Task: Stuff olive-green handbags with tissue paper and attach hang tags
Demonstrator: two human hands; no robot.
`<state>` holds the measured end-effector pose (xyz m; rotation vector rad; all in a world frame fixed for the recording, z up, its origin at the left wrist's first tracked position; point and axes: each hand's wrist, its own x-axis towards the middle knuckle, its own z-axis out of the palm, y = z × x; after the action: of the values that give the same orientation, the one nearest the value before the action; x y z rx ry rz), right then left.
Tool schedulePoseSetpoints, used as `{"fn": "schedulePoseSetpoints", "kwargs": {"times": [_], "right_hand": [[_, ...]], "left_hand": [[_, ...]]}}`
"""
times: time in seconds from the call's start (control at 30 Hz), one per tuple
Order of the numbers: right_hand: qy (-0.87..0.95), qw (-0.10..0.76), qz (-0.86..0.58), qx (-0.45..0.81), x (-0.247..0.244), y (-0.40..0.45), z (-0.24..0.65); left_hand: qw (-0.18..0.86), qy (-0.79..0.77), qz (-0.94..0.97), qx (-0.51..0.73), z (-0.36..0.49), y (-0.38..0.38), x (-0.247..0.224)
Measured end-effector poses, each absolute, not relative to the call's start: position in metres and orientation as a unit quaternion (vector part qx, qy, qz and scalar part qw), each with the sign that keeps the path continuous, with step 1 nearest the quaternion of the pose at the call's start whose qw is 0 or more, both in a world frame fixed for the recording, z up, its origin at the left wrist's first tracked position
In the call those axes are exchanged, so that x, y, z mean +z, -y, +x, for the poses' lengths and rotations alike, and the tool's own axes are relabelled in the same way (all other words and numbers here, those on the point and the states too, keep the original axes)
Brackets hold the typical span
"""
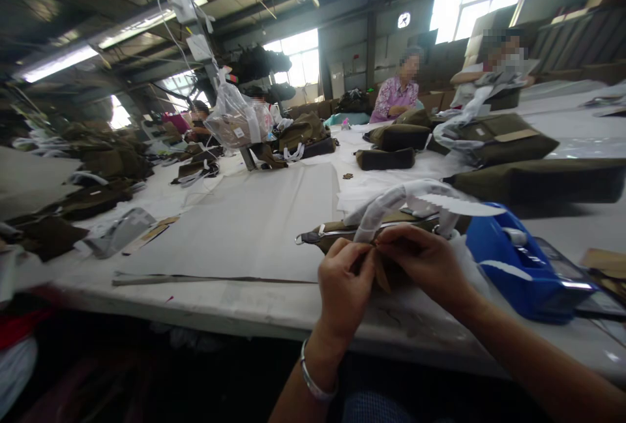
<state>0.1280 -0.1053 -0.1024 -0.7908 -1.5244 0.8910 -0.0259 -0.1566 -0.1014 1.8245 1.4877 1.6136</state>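
An olive handbag with a silver zipper lies on the table in front of me. Its handles are wrapped in white film. My left hand is closed in a pinch at the near handle's base, on the top of a small brown tag-like piece that hangs there. From the other side my right hand pinches at the same spot, its fingertips nearly meeting the left ones. What lies between the right fingertips is too small to make out.
A blue tape dispenser stands right of the bag, close to my right forearm. More olive bags lie behind it. Pale sheeting covers the table to the left, near a metal post. Co-workers are across the table.
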Motion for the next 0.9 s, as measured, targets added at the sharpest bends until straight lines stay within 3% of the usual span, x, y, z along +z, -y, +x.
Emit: {"fn": "schedulePoseSetpoints", "kwargs": {"times": [0.9], "right_hand": [[0.661,0.541,-0.347,0.386,-0.108,0.098,0.132]], "left_hand": [[0.147,-0.510,0.644,0.551,-0.037,0.155,-0.099]]}}
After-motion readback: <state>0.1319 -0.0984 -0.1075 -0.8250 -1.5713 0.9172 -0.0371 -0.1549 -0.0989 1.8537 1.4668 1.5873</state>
